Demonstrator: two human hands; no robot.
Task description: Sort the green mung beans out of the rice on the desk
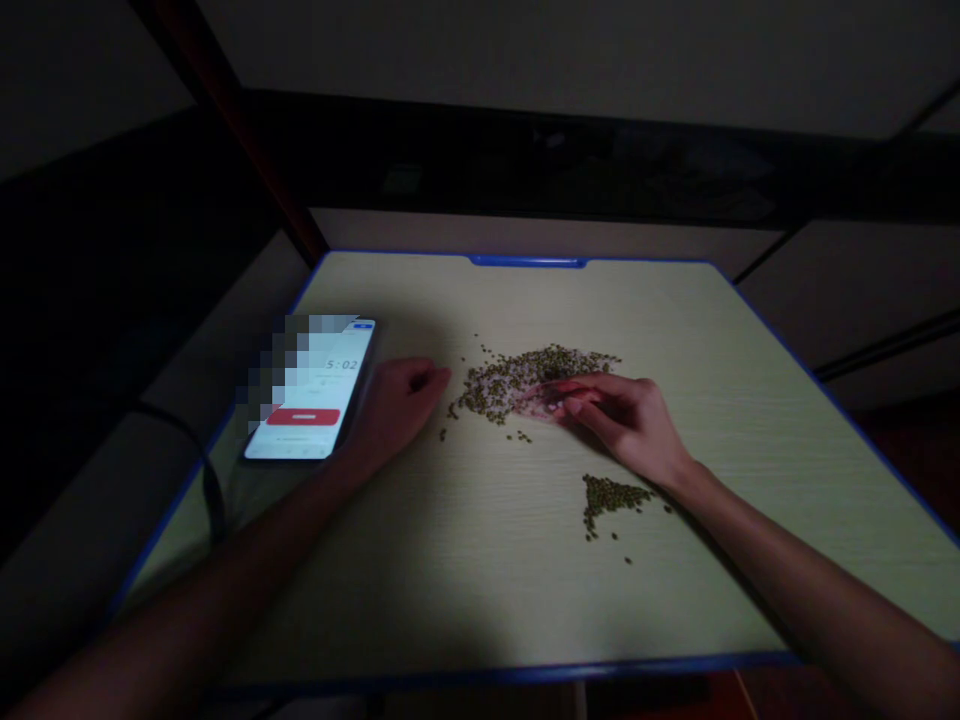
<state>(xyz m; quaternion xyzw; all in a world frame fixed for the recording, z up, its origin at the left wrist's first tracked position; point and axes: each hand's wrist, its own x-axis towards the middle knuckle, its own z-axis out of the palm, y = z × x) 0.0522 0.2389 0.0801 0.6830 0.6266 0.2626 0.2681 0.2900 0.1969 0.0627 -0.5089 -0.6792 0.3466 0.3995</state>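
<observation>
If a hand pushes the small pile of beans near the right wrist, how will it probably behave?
The small pile would probably spread rather than move as one piece: it is loose beans, a few lying apart. Single beans may roll or slide, as they look rounded and the table looks smooth. Each is likely very light, being so small.

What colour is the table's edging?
The edging is blue, seen best in the head view.

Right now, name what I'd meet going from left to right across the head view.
Dark cable → lit phone → left hand → larger, mixed spread of small dark and pale pieces → right hand.
</observation>
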